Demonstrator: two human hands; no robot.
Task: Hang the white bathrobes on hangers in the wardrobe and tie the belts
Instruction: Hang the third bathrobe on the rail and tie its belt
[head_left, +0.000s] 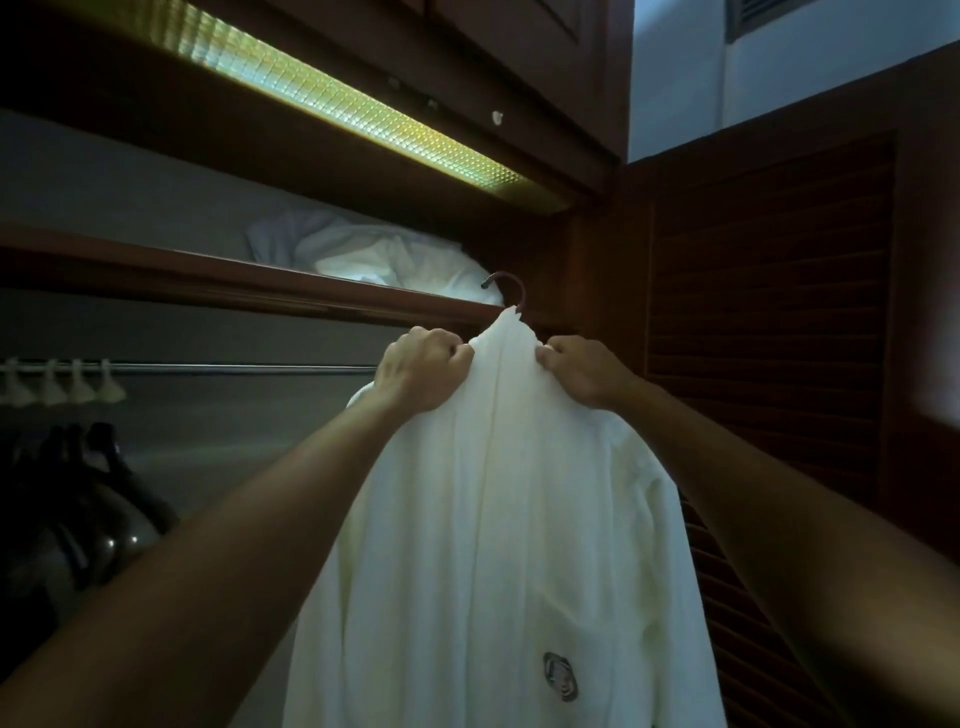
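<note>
While white clips (62, 382) hang on the rail (234, 369) far left of the hands, the left hand (423, 366) grips the white bathrobe (498, 519) at its collar. The robe hangs lengthwise straight down between both hands, hanger hook (506, 286) pointing up. The right hand (584, 369) pinches the collar's other side.

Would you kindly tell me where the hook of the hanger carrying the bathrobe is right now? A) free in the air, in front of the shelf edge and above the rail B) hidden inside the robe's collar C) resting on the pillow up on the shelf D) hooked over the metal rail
A: the hanger hook shows free above the bathrobe collar, higher than the metal rail, while the left hand and right hand grip the collar.
</note>
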